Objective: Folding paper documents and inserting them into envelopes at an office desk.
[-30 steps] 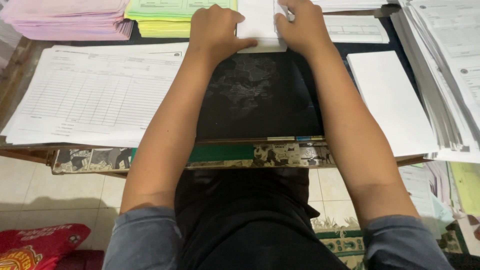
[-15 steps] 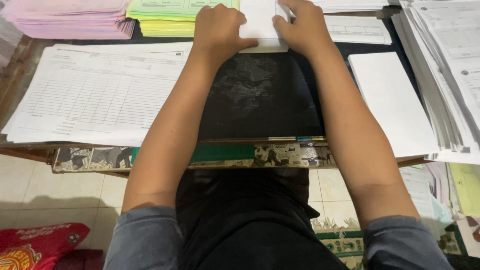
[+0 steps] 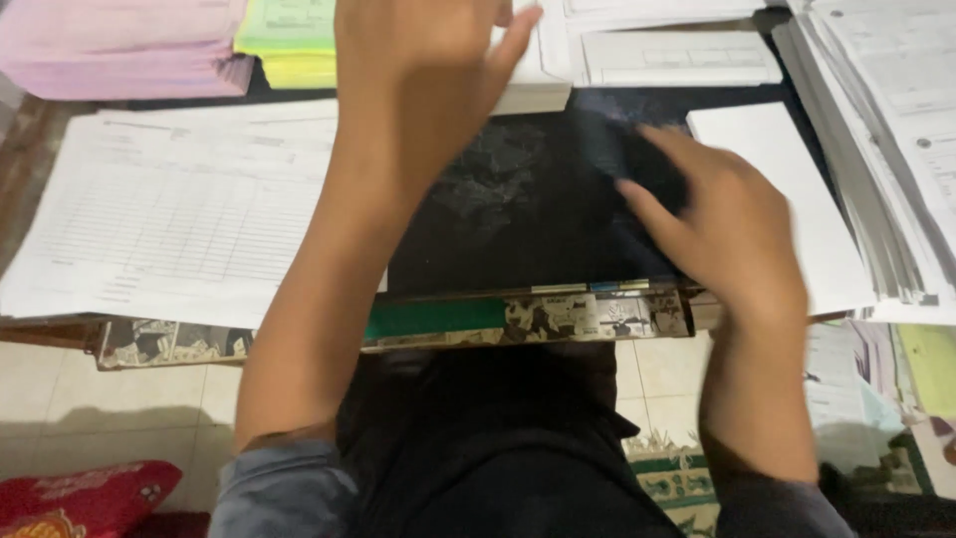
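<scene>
My left hand [image 3: 423,70] is raised at the top of the view, blurred, its fingers close to a small white stack of paper [image 3: 538,92] at the far side of the dark desk mat [image 3: 518,209]; whether it touches the stack I cannot tell. My right hand [image 3: 722,224] hovers over the mat's right edge with fingers spread and nothing in it, next to a blank white paper stack [image 3: 787,199].
Lined printed forms [image 3: 189,209] lie left of the mat. Pink [image 3: 119,45] and green-yellow [image 3: 289,40] paper stacks sit at the back left. A fanned pile of printed sheets [image 3: 896,130] fills the right side. More forms [image 3: 677,55] lie at the back.
My right hand let go of the small white stack and swept back toward me and to the right. My left hand lifted. The camera tilted slightly.
</scene>
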